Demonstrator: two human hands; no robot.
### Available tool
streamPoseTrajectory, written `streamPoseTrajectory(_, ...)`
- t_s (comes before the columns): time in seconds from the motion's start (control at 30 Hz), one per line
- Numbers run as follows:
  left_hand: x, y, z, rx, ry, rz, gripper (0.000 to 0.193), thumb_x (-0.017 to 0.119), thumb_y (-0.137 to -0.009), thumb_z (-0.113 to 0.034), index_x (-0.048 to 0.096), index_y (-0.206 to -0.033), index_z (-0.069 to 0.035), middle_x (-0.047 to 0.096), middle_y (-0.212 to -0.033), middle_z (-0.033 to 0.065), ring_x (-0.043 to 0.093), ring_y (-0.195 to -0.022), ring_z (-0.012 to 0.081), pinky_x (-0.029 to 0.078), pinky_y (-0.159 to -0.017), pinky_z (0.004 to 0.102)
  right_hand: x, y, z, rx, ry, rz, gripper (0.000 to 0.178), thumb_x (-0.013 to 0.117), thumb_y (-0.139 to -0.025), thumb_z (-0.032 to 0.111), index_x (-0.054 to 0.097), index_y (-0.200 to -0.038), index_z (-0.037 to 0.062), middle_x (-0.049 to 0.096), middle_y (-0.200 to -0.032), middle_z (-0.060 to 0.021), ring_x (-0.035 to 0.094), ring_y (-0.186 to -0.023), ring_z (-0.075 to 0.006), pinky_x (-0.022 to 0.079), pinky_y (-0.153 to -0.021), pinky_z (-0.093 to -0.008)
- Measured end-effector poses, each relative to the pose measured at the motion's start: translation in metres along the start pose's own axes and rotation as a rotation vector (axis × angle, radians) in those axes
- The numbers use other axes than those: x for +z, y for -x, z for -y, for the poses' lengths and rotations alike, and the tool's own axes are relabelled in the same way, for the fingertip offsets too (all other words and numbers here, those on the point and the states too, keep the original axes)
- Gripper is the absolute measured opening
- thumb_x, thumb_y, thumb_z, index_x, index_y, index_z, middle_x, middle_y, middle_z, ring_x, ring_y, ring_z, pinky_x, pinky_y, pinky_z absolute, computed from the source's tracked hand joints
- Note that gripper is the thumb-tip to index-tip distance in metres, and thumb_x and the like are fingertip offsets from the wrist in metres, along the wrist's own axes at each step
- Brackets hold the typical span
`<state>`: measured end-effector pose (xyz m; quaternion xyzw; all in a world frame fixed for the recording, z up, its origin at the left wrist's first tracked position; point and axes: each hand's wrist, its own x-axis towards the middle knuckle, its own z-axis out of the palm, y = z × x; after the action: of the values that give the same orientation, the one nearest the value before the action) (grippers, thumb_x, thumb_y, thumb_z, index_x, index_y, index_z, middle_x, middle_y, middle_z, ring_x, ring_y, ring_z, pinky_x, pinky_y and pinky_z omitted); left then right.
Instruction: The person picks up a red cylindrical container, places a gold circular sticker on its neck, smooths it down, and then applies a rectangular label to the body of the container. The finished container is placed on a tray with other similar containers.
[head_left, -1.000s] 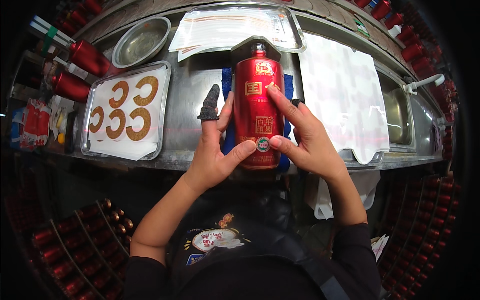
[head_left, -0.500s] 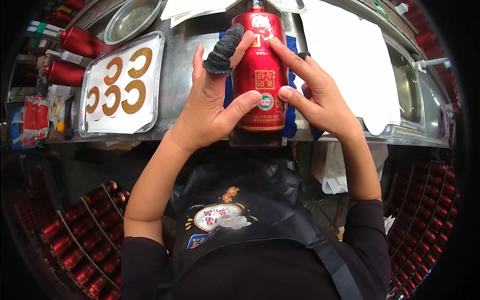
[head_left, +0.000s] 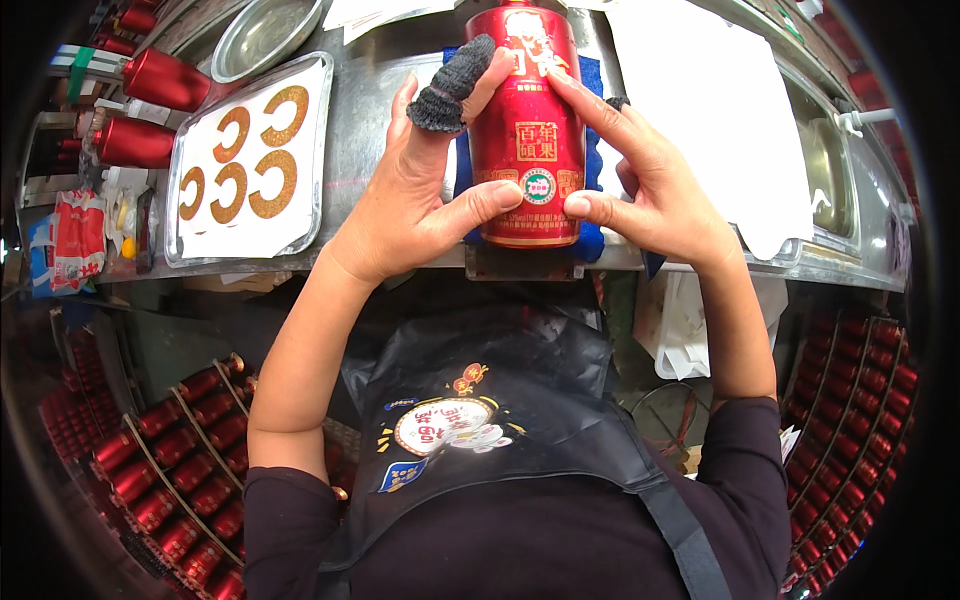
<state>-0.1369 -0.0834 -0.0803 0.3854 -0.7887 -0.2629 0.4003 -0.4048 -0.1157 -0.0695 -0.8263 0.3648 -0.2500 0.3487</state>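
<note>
A red bottle (head_left: 540,110) with gold print and a small round green-and-white label (head_left: 537,187) lies on blue cloth (head_left: 592,170). Its base points toward me and its neck runs out at the upper edge. My left hand (head_left: 410,200) holds its left side, thumb beside the round label. A black knitted cover (head_left: 452,85) sits on one finger of that hand, by the bottle's upper part. On the other side, my right hand (head_left: 650,190) presses index fingertip and thumb against the bottle. Some right-hand fingers are partly hidden.
At left, a clear tray (head_left: 322,150) holds white paper with several gold C-shaped pieces (head_left: 273,183). Behind it is a metal bowl (head_left: 262,40). White sheets (head_left: 690,120) lie right. Racks of red bottles (head_left: 180,470) stand below, both sides.
The view has shifted slightly. The bottle sits higher in the picture, its neck now cut off. My fingertips have slid a little along it toward its base.
</note>
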Motion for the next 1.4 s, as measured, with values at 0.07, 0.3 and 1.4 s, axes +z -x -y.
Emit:
streamPoseTrajectory(0.07, -0.002, 0.000, -0.001, 0.009, -0.016, 0.000, 0.087, 0.075, -0.086, -0.040, 0.034, -0.158, -0.013, 0.042, -0.158, 0.0110, 0.035, -0.142, 0.0376, 0.014, -0.121, 0.0537, -0.001, 0.000, -0.001, 0.006, -0.048, -0.006, 0.087, 0.077, -0.083, 0.051, 0.041, -0.157, 0.0244, 0.056, -0.104, -0.0033, 0.034, -0.065, -0.0059, 0.032, -0.053, -0.0221)
streamPoseTrajectory(0.3, -0.006, -0.003, -0.003, 0.022, -0.053, 0.087, 0.090, 0.076, -0.085, -0.038, 0.032, -0.157, -0.007, 0.038, -0.160, 0.0135, 0.028, -0.148, 0.0338, 0.015, -0.122, 0.0480, 0.004, -0.001, -0.009, 0.002, -0.003, -0.016, 0.091, 0.078, -0.081, 0.054, 0.038, -0.158, 0.0267, 0.057, -0.105, -0.0024, 0.035, -0.065, -0.0068, 0.031, -0.053, -0.0229)
streamPoseTrajectory(1.4, 0.014, 0.016, -0.007, -0.097, 0.148, -0.062, 0.112, 0.081, -0.081, -0.037, 0.010, -0.162, -0.007, 0.014, -0.167, 0.0224, 0.018, -0.153, 0.0398, 0.011, -0.123, 0.0526, -0.015, -0.079, 0.043, -0.392, 0.227, -0.436, 0.033, 0.072, -0.077, -0.002, 0.064, -0.109, 0.0052, 0.064, -0.089, -0.0144, 0.065, -0.078, -0.0327, 0.054, -0.066, -0.0387)
